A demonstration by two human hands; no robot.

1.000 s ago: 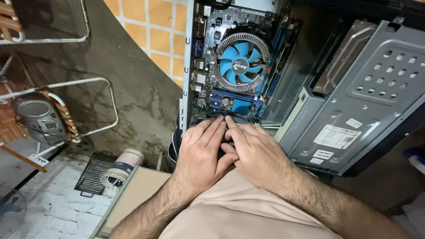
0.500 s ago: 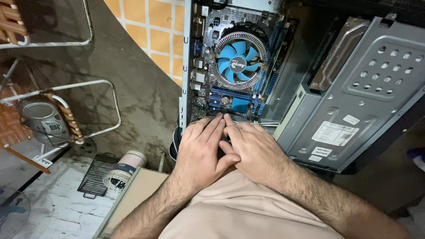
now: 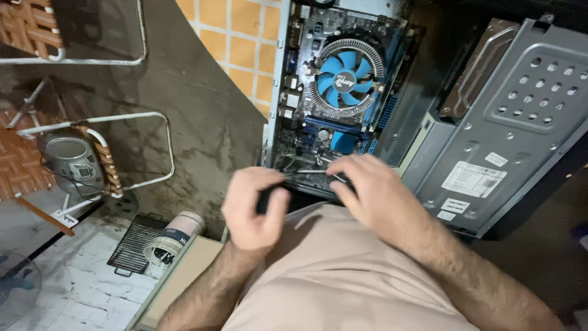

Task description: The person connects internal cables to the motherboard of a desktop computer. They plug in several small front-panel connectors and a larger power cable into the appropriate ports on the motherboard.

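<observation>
While my left hand (image 3: 254, 208) is gripping one end of the flat black expansion card (image 3: 306, 184) and my right hand (image 3: 367, 193) the other, it is sitting at the open grey computer case's (image 3: 490, 122) lower edge, apparently not yet lifted away.

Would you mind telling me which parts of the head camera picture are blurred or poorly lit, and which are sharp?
In the head view, the left hand is smeared by motion blur and the right hand is slightly soft; the blue cooler fan and the grey drive cage are sharp and evenly lit; the case's upper right corner and the floor at right fall into deep shadow.
</observation>
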